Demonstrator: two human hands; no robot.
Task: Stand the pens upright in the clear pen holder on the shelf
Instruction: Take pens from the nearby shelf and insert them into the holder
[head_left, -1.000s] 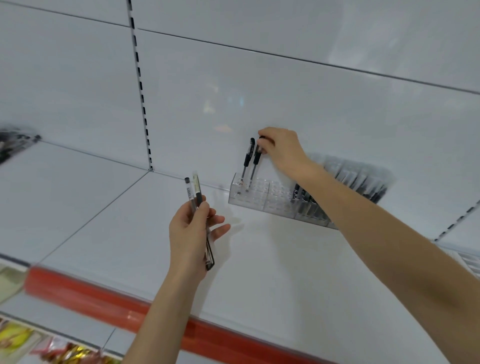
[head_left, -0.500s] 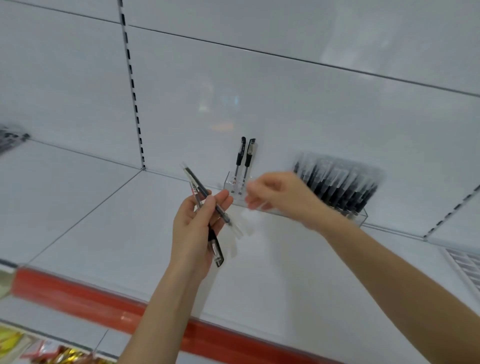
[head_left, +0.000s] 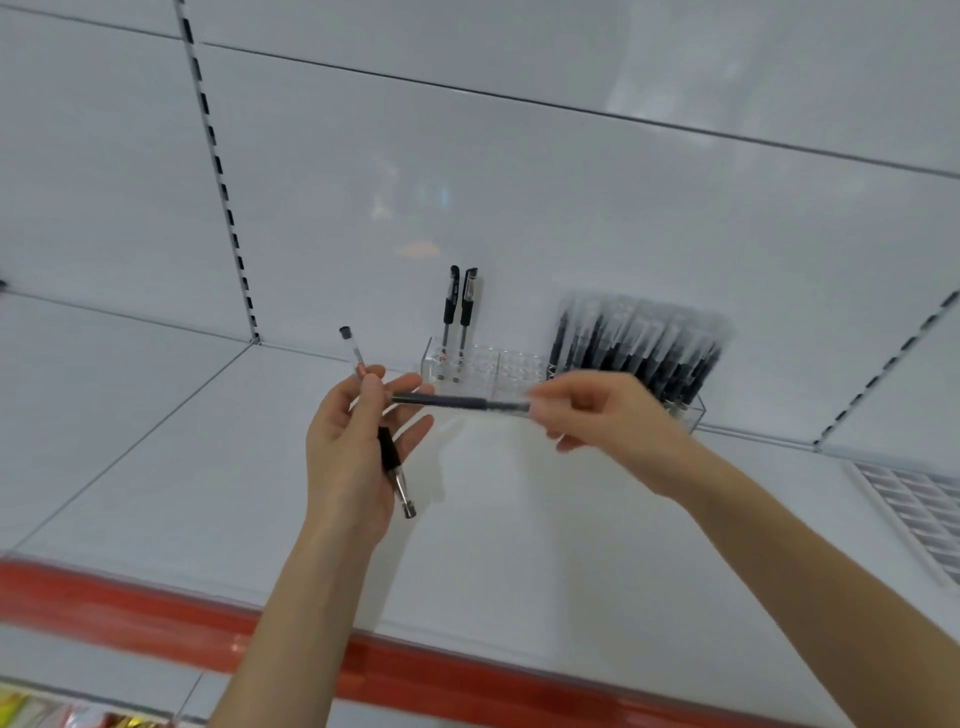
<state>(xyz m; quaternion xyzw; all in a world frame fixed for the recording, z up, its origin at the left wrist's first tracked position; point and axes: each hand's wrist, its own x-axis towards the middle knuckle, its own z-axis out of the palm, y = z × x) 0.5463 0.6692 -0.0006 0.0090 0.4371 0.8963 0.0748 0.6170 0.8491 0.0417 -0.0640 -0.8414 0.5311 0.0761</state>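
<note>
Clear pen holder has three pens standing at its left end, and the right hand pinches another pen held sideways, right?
Not three: the head view shows two pens standing at the left end of the clear pen holder. The right hand does pinch another pen held sideways.

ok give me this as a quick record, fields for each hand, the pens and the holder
left hand: grips one clear-barrel pen, tilted, cap end up
right hand: pinches the right end of a horizontal pen; its other end reaches the left hand's fingers
clear pen holder: on the white shelf, against the back panel
standing pens: two, upright, in the holder's left end
packed pens: dense bunch, leaning, at the right end
middle slots: empty
</note>
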